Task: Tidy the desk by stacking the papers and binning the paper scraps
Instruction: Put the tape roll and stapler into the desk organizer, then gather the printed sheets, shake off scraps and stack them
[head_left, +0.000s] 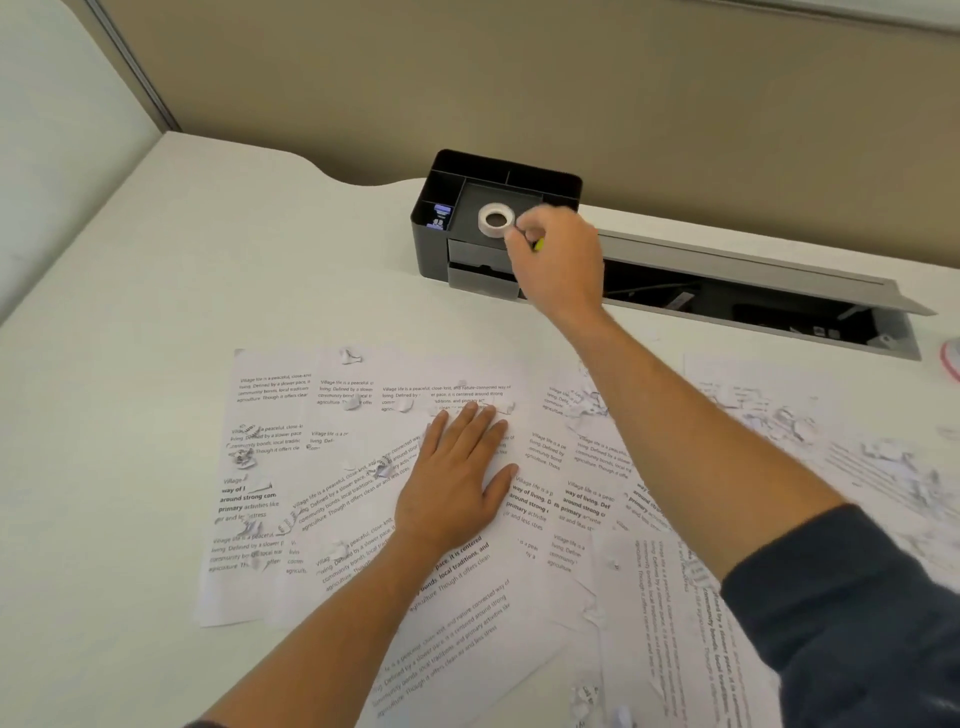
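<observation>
Several printed paper sheets (363, 519) lie overlapping across the white desk (156, 312). Small crumpled paper scraps (350, 356) are scattered over them, and a denser patch of torn scraps (883, 467) lies at the right. My left hand (457, 478) rests flat, fingers apart, on the middle sheets. My right hand (561, 260) reaches over the black desk organiser (441, 244), fingers closed around a small yellow-green object (538, 244), beside a white tape roll (496, 220) lying in the organiser's tray.
An open cable trough (753, 291) with a raised grey lid runs along the desk's back edge, right of the organiser. A beige partition wall stands behind. A pink-rimmed object (951, 358) shows at the far right edge.
</observation>
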